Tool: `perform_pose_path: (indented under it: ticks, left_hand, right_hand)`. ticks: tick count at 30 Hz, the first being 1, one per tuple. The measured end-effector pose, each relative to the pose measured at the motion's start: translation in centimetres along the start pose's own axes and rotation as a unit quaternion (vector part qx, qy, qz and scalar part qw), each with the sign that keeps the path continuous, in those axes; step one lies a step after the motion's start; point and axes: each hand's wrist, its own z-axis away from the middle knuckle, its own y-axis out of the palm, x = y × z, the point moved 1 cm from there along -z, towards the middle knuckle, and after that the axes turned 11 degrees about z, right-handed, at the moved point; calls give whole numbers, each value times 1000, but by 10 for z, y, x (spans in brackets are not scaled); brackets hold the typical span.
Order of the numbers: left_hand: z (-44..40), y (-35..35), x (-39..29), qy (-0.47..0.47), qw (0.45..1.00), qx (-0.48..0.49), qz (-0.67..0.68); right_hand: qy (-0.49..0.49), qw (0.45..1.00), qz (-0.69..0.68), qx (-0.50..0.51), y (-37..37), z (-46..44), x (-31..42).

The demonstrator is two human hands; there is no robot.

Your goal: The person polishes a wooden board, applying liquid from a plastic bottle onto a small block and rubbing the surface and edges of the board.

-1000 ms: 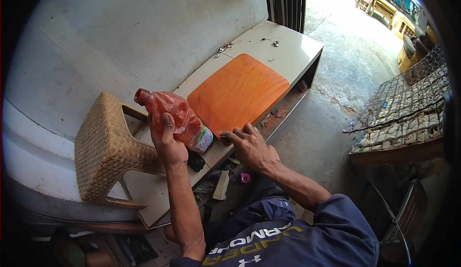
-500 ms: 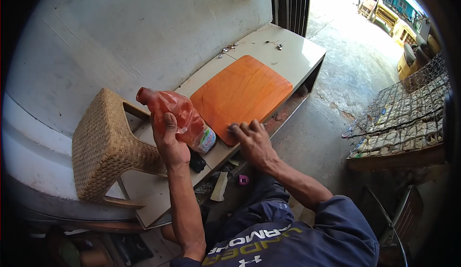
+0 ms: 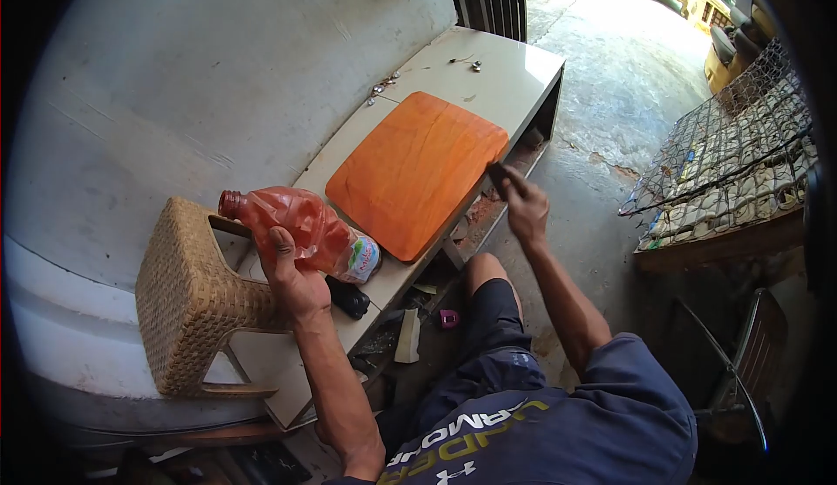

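My left hand is wrapped round a crumpled plastic bottle with reddish contents, tilted on its side, its open neck to the left and its label near the table. A flat orange board with rounded corners lies on the white tabletop. At the board's right edge, my right hand is closed on a small dark object that I cannot identify. Beneath the bottle, a black item rests on the tabletop.
A woven stool lies on its side at the left, against the wall. Small shiny bits lie near the wall. A wire mesh rack stands at the right. Under the table edge are a pale block and a pink item.
My right hand has moved up and right, from the board's near corner to its right edge, with the dark object. The left hand still holds the bottle; the whole view has shifted a little.
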Motion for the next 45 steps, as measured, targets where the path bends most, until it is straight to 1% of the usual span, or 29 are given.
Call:
perform_pose_path:
  ticks: [1, 2, 3, 4, 6, 9, 10, 12, 14, 15, 16, 17, 18, 20, 21, 23, 24, 26, 28, 30, 31, 33, 35, 36, 39, 41, 42, 44, 45]
  left_hand:
    - [0, 1, 1, 10, 1000, 2, 1]
    - [-2, 2, 1, 7, 1000, 3, -2]
    - [0, 3, 0, -2, 1000, -5, -1]
    - [1, 4, 0, -11, 1000, -10, -2]
    - [-3, 5, 0, -8, 1000, 0, -15]
    - [-1, 1, -3, -19, 1000, -3, -18]
    - [-3, -1, -3, -18, 1000, 3, -14]
    - [-6, 2, -2, -13, 1000, 13, -7]
    - [-6, 4, -1, -16, 1000, -2, -12]
    - [-7, 4, 0, -15, 1000, 1, -12]
    - [-7, 2, 1, -14, 1000, 0, -15]
    - [-7, 1, 1, -13, 1000, -3, -19]
    - [-8, 2, 3, -13, 1000, -3, -19]
    - [-7, 1, 0, -30, 999, 0, -29]
    - [-8, -1, 0, -31, 999, 1, -34]
    - [-9, -7, -1, -35, 999, -6, -36]
    - [-9, -6, -2, -31, 999, -3, -35]
    - [-8, -1, -1, -26, 999, -5, -26]
    - [-10, -1, 1, -20, 1000, 2, -23]
    - [-7, -1, 2, -21, 1000, 5, -22]
    - [-7, -1, 2, -26, 999, 7, -25]
    - [-10, 1, 1, -23, 999, 11, -27]
    - [-9, 5, 2, -11, 999, -4, -34]
    - [-12, 5, 3, -8, 999, -1, -35]
    - [-7, -4, -1, -27, 999, -1, -43]
    - [-9, -4, 0, -43, 999, -5, -26]
    - [-11, -2, 1, -39, 999, -1, -21]
    - [-12, 0, 2, -26, 999, 10, -28]
    - [-12, 4, 2, -16, 999, 8, -38]
  right_hand:
    - [-86, 994, 67, -3, 3, 47, 33]
    - [-19, 997, 1, 73, 13, 95, 42]
    - [-89, 983, 37, 156, 8, 128, 59]
    - [-87, 972, -64, 207, 17, 153, 58]
    - [-130, 970, -50, 197, 10, 135, 59]
    - [-20, 999, -27, 37, 3, 33, 18]
    - [6, 998, -48, -42, -3, 1, 9]
    - [12, 991, -31, -130, -8, -38, 0]
    - [40, 998, -30, -38, 1, -9, 2]
    - [-2, 999, 5, -48, 7, 32, 24]
    - [8, 1000, 6, 6, 15, 78, 33]
    - [-96, 993, 33, 62, 18, 120, 40]
    - [-59, 983, -41, 169, 27, 163, 42]
    - [-88, 964, -72, 240, 20, 180, 60]
    - [-64, 973, -80, 206, 24, 162, 51]
    - [-30, 994, -34, 99, 10, 93, 33]
    - [-25, 998, -38, 35, 6, 59, 14]
    - [28, 997, -41, -58, -2, -8, -20]
    - [107, 990, -9, -88, -17, -41, -4]
    - [81, 992, -8, -97, -4, -42, -16]
    - [66, 994, 2, -88, 8, -25, -20]
    - [-30, 998, 25, -39, 18, 51, 3]
    - [-137, 978, 34, 156, -13, 109, 52]
    - [-85, 978, -36, 187, -6, 117, 40]
    - [20, 999, -22, -35, -2, 29, 5]
    - [119, 981, -125, -88, -12, -38, -7]
    - [113, 981, -127, -92, -13, -52, -13]
    - [87, 993, -57, -54, -8, -65, -21]
    - [91, 996, -21, -3, -18, -45, 5]
